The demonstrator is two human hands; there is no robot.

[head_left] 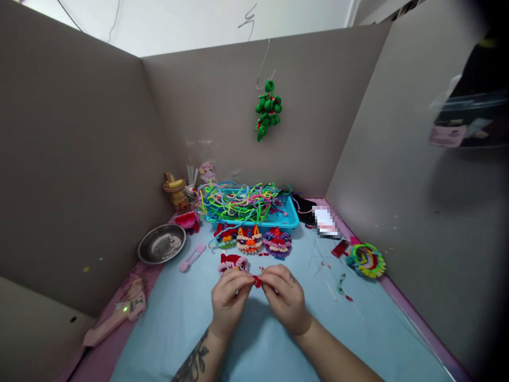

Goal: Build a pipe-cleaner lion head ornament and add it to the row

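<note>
My left hand (229, 298) and my right hand (287, 297) meet over the light blue table top (178, 318), both pinching a small red pipe-cleaner piece (257, 281) between the fingertips. Just beyond my left fingers lies a red and white pipe-cleaner figure (233, 262). Farther back three finished colourful figures (251, 240) sit in a row in front of a blue tray (289, 217) piled with loose pipe cleaners (238, 201).
A steel bowl (161, 244) with small white bits stands at the left, a pink tool (192, 258) beside it. A pink glue gun (115, 318) lies at the near left. A round rainbow piece (366, 260) rests at the right. Grey cardboard walls enclose the table; a green figure (268, 110) hangs on the back wall.
</note>
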